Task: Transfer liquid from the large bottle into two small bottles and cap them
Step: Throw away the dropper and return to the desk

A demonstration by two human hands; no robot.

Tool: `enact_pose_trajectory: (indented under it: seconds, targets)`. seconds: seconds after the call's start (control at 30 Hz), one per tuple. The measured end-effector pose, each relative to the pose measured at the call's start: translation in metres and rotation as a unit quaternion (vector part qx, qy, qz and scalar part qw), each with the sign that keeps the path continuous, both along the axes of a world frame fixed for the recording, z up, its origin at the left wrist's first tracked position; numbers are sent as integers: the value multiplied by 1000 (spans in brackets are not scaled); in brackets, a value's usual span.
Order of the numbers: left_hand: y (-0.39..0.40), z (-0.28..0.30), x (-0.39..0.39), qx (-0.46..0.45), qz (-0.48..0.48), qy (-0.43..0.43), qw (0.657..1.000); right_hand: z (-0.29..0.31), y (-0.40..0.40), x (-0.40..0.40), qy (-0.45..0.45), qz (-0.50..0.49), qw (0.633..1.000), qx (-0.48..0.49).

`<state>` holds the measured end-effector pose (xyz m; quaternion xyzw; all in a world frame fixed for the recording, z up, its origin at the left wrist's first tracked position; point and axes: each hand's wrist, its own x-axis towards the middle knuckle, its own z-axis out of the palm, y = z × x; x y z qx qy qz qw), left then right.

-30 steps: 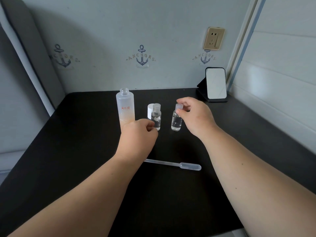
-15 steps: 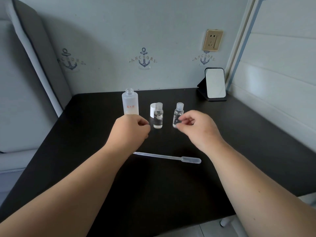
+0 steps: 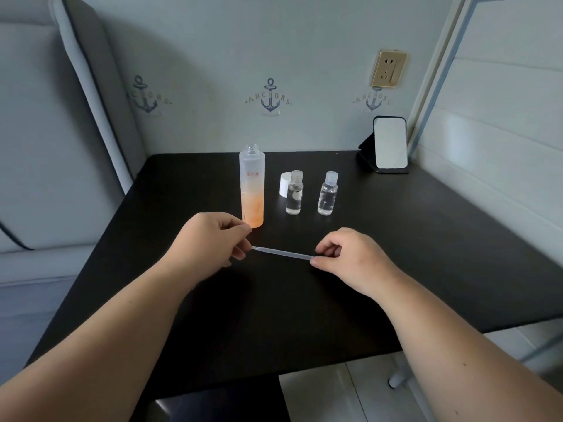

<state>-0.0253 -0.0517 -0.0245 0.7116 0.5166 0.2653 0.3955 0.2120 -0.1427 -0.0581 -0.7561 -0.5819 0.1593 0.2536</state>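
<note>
Left hand (image 3: 210, 239): fingers curled, fingertips pinching the thin tip end of the pipette (image 3: 281, 254).
Right hand (image 3: 350, 257): fingers curled over the pipette's bulb end, gripping it; the bulb itself is hidden.
Pipette: spans the gap between the two hands, near level; whether it touches the table cannot be told.
Large bottle (image 3: 252, 187): upright, uncapped, orange liquid in its lower part, just beyond the left hand.
White cap (image 3: 285, 184): stands behind the left small bottle.
Left small bottle (image 3: 294, 193): capped, clear liquid, right of the large bottle.
Right small bottle (image 3: 327, 194): capped, beside the first, apart from it.
Table (image 3: 426, 254): black; bare surface on both sides and toward the near edge.
Mirror stand (image 3: 390, 146): far right corner, by the wall.
</note>
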Motion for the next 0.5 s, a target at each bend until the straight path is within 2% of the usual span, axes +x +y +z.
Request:
enact_pose_trajectory:
  seconds: [0.1,0.27,0.5]
  targets:
    - [-2,-4,0,-30,15,-9,999,-3,1,5,-17,4,1000,0]
    - [-2,-9,3,-22,45,-29,998,-1,7,21,11,6,1000,-2]
    - [-8,-16,13,-35,79,-73,994,12,22,44,138,56,988,-27]
